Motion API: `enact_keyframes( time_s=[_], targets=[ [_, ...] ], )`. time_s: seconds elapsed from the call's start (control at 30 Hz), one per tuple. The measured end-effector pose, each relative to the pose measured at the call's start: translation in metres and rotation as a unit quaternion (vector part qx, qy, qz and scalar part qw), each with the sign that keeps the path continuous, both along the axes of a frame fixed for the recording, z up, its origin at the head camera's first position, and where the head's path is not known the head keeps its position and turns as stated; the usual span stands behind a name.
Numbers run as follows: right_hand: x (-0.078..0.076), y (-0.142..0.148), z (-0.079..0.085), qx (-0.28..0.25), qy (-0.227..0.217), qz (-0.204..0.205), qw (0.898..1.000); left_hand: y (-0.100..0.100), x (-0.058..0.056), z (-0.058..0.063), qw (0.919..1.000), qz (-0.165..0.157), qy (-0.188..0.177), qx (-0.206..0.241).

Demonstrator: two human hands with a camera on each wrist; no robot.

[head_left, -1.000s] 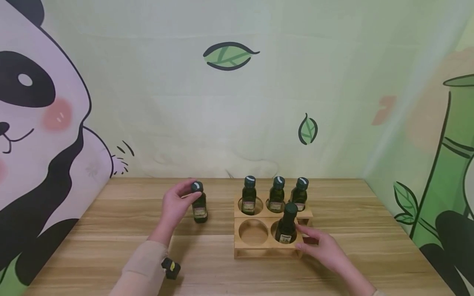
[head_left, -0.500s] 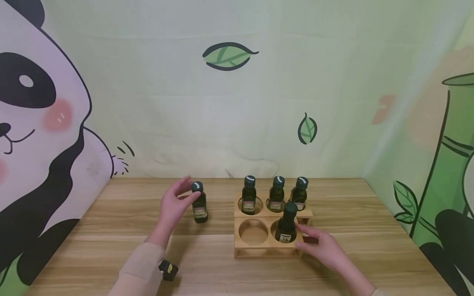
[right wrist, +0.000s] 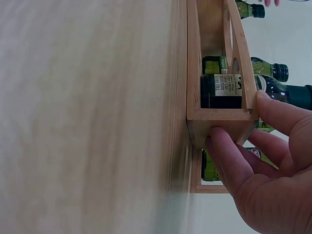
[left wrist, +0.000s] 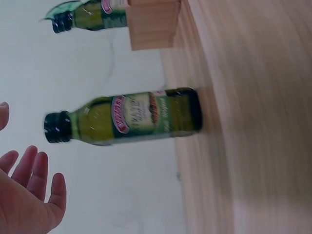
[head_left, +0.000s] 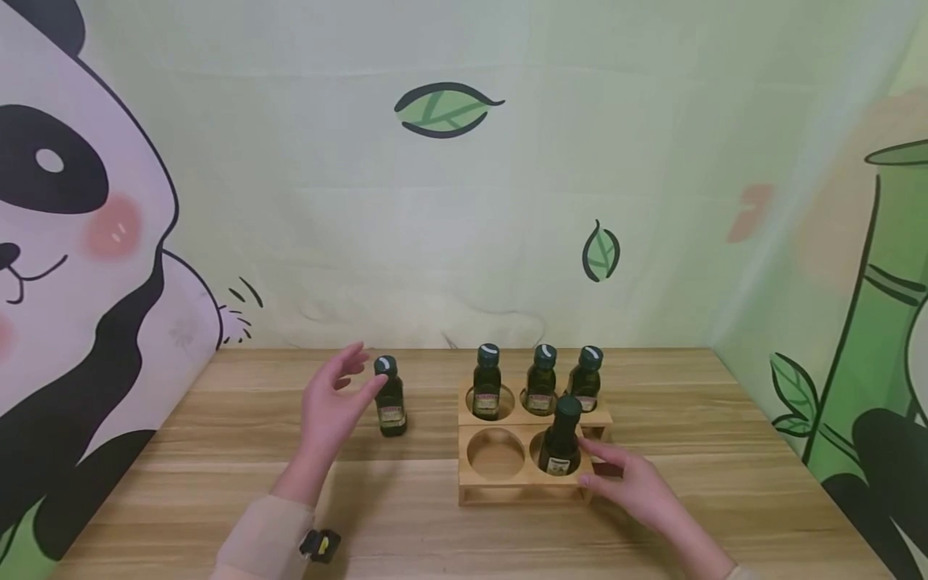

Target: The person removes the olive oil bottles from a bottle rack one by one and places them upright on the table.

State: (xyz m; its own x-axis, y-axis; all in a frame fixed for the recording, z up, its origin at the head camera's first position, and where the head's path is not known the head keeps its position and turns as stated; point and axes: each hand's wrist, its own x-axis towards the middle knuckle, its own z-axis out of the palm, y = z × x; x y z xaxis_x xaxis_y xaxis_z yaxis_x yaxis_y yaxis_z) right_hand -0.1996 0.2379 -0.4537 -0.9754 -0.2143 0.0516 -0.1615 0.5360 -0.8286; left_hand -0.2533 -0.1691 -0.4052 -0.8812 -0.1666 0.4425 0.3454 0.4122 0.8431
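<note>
An olive oil bottle [head_left: 391, 407] stands upright on the table, left of a two-tier wooden bottle rack [head_left: 525, 482]. My left hand [head_left: 337, 407] is beside its cap with fingers spread; in the left wrist view a gap shows between that hand [left wrist: 29, 195] and the bottle [left wrist: 131, 117]. At the rack's right front corner, my right hand [head_left: 629, 487] grips the wood, thumb on the top board's edge and fingers against the end panel [right wrist: 219, 131]. A darker long-necked bottle [head_left: 562, 439] sits in the front tier beside an empty round hole [head_left: 496, 454].
In the rack's back tier stand three more olive oil bottles, the left one [head_left: 487, 383], the middle one [head_left: 541, 383] and the right one [head_left: 586, 379]. A small black device [head_left: 321, 546] is worn at the left wrist. A printed cloth backdrop [head_left: 464, 242] rises behind the table [head_left: 406, 515].
My left hand has let go of the bottle's cap and drawn back to the left, its fingers opening. The bottle stays in place, and my right hand keeps its hold on the rack.
</note>
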Motion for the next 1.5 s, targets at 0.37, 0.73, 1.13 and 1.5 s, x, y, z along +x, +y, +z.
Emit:
enact_keyframes(
  time_s=[0.37, 0.73, 1.13, 1.5],
  targets=[
    [0.000, 0.000, 0.000, 0.003, 0.009, 0.002, 1.000, 0.029, 0.020, 0.010, 0.9974, -0.037, 0.050, -0.037],
    [0.000, 0.001, -0.001, 0.002, 0.005, -0.001, 1.000, 0.070, 0.028, -0.005, 0.9944, -0.089, 0.036, -0.043],
    [-0.001, 0.001, 0.000, 0.001, 0.003, 0.003, 1.000, 0.113, 0.032, -0.012, 0.9878, -0.148, 0.002, -0.046],
    [0.000, -0.001, 0.001, 0.000, -0.009, -0.011, 1.000, 0.150, 0.033, -0.019, 0.9825, -0.181, 0.002, -0.044]
  ],
)
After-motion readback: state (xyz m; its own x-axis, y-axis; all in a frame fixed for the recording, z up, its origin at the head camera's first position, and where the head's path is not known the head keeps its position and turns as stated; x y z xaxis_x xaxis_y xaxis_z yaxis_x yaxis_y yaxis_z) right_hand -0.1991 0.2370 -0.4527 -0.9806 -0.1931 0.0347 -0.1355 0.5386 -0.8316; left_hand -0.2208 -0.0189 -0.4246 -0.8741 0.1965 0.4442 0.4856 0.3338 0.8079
